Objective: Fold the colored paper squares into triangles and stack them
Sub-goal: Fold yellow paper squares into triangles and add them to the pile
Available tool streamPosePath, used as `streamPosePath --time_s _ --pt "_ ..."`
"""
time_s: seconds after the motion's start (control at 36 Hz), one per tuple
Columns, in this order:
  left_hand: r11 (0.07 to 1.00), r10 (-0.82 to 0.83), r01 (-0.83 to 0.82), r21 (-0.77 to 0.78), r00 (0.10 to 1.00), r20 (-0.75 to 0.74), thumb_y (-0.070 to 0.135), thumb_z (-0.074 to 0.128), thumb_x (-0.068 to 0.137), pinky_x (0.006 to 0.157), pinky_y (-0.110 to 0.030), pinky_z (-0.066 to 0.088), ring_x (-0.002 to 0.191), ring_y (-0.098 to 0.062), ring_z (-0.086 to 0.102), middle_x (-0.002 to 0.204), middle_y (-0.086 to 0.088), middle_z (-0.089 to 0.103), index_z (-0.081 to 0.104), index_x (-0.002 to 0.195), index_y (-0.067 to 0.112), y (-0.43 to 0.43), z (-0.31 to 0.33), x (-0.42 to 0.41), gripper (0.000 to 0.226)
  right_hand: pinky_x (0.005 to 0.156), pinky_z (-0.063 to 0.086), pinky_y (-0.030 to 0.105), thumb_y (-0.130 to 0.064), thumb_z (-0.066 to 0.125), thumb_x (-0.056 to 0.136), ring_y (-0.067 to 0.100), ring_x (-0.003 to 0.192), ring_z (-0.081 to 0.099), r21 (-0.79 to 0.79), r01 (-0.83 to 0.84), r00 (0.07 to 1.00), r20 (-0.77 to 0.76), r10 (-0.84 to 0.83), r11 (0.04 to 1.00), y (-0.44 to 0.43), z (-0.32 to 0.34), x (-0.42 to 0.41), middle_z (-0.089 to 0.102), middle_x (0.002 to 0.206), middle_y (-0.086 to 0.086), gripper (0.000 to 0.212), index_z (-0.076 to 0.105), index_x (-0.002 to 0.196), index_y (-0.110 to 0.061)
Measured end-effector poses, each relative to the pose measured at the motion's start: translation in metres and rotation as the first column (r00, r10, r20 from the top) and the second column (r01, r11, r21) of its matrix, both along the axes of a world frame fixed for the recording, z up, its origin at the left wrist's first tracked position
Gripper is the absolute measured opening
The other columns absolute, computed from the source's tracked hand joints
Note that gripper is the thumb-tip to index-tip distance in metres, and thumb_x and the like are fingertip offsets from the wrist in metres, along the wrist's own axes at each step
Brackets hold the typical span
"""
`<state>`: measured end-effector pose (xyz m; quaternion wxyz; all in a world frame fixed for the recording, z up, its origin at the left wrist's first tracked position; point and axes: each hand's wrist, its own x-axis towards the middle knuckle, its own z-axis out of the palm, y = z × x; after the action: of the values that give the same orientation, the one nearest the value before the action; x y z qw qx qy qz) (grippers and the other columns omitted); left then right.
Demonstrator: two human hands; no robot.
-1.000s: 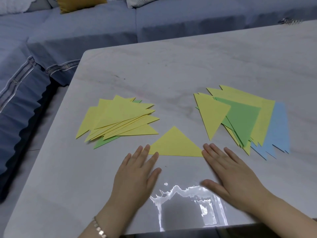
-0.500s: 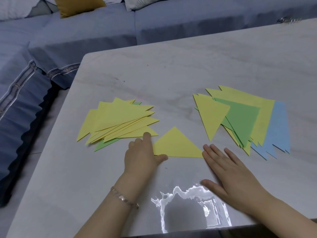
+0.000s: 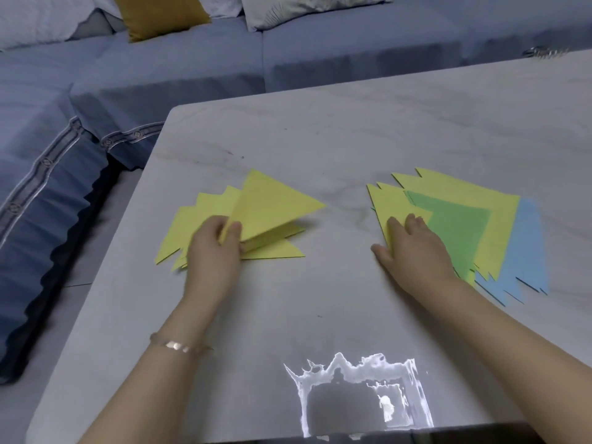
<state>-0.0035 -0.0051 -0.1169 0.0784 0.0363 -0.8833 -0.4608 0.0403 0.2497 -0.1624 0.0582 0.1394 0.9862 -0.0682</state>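
A left hand pinches a folded yellow triangle between thumb and fingers, holding it tilted just over a fanned stack of yellow triangles on a pale desk. Well apart to the right, the right hand rests with its fingers close together on a pile of yellow, green and blue paper squares.

- We see thin matt paper in the folded triangles and the square sheets
- Our table looks like pale polished stone, smooth and glossy with glare
- The sofa is blue cloth, the bracelet shiny metal
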Motion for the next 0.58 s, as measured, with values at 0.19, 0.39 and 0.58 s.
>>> streamPosePath --time_s 0.19,0.39,0.58 --pt "0.928 0.189 -0.161 -0.336 0.981 0.050 0.024 0.053 0.092 0.103 -0.041 0.027 0.125 -0.034 0.033 0.133 -0.017 0.040 0.040 0.136 0.011 -0.031 -0.010 -0.016 0.048 0.063 0.047 0.037 -0.019 0.061 0.086 0.035 0.099 0.060 0.087 -0.142 0.963 -0.218 0.158 0.986 -0.007 -0.011 0.003 0.061 0.105 0.026 0.024 0.059 0.086 0.005" --pt "0.843 -0.228 0.070 -0.533 0.945 -0.236 0.019 0.046 0.079 0.107 -0.049 0.019 0.125 -0.030 0.035 0.127 -0.019 0.051 0.059 0.115 0.004 0.009 -0.037 0.026 0.040 0.059 0.055 0.043 0.003 0.076 0.061 0.039 0.086 0.067 0.045 -0.295 0.894 -0.339 0.293 0.954 -0.012 -0.026 0.017 0.068 0.097 0.024 0.029 0.067 0.088 0.005" --pt "0.659 -0.617 0.481 -0.578 0.785 -0.051 0.029 0.040 0.081 0.088 -0.028 0.046 0.110 -0.022 0.060 0.125 -0.010 0.060 0.064 0.112 0.011 0.051 -0.057 0.050 0.043 0.088 0.046 0.047 -0.015 0.037 0.077 0.033 0.110 0.060 -0.052 -0.572 0.783 -0.331 0.526 0.819 0.001 -0.024 0.041 0.064 0.119 0.010 0.042 0.067 0.106 -0.007"
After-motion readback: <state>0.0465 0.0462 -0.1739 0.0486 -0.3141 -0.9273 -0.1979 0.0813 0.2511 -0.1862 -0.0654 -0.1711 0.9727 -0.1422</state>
